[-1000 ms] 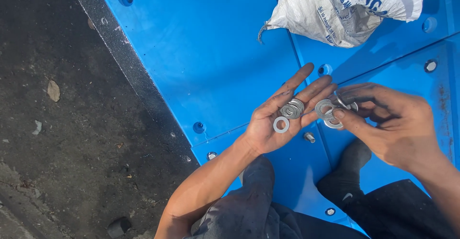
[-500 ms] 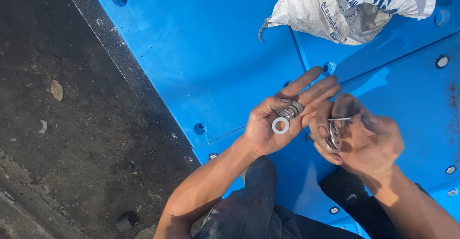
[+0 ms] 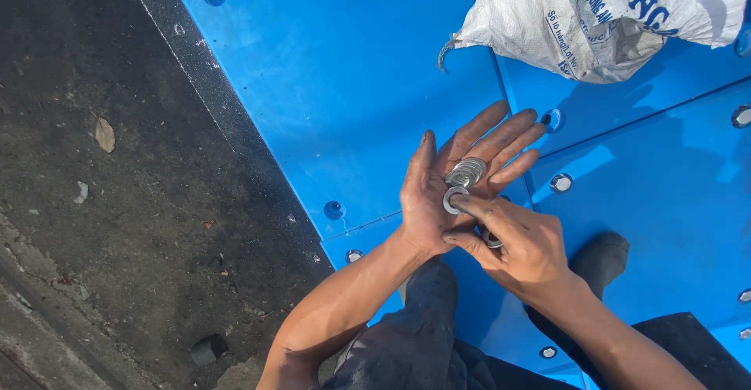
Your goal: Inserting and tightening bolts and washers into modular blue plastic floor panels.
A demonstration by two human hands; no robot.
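My left hand (image 3: 446, 179) is palm up with fingers spread over blue panels (image 3: 352, 85). A small stack of flat metal washers (image 3: 465, 172) rests on its fingers, and a single washer (image 3: 454, 200) lies on the palm. My right hand (image 3: 520, 245) has come over the left palm; its fingertips touch the single washer, and several more washers (image 3: 490, 239) are tucked under its fingers.
A white woven sack (image 3: 602, 14) lies on the blue panels at the top right. Bolt holes and bolt heads (image 3: 560, 183) dot the panels. Rough dark ground (image 3: 102, 202) with small stones lies to the left. My dark trouser legs are at the bottom.
My right hand has moved left, from beside the left hand to over its palm, and its fingertips now reach the single washer there. The camera has shifted slightly.
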